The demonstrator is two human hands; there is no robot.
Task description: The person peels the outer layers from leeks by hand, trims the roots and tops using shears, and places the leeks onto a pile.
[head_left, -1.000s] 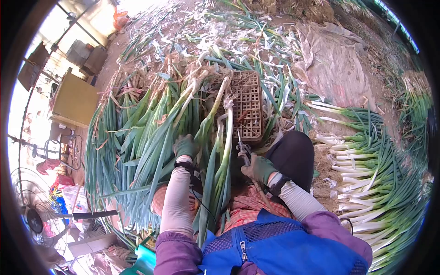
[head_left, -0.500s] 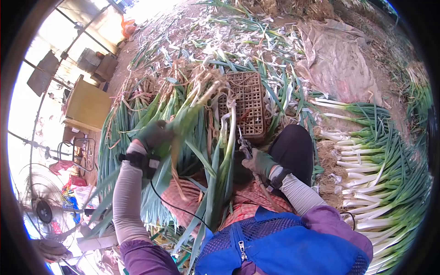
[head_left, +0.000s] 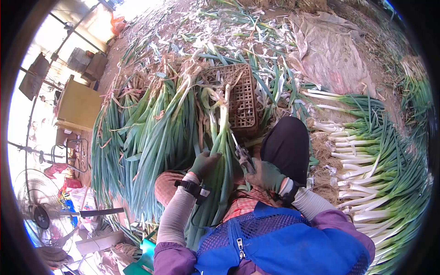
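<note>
Green work gloves cover both hands. My left hand (head_left: 205, 166) is closed around the green leaves of a few large green onions (head_left: 223, 133), whose pale stalks point away from me, toward the crate. In my right hand (head_left: 267, 176) is an air blow gun (head_left: 244, 158), dark-bodied with a thin metal nozzle. Its nozzle tip lies just right of the held stalks, apparently close to them. The leaves of these onions hang down over my lap. Left of my left hand leans a thick pile of unpeeled green onions (head_left: 158, 119), roots upward.
A brown plastic crate (head_left: 242, 98) stands ahead. Cleaned green onions (head_left: 362, 165) lie in a long row at right, white ends toward me. Leaf scraps (head_left: 201, 34) litter the ground beyond; a cloth sheet (head_left: 325, 55) lies far right. A fan (head_left: 41, 211) stands at left.
My left hand has come down and right from the pile to the onions in front of me. The leaves it was moving now rest on the pile. My right hand keeps the blow gun nearby.
</note>
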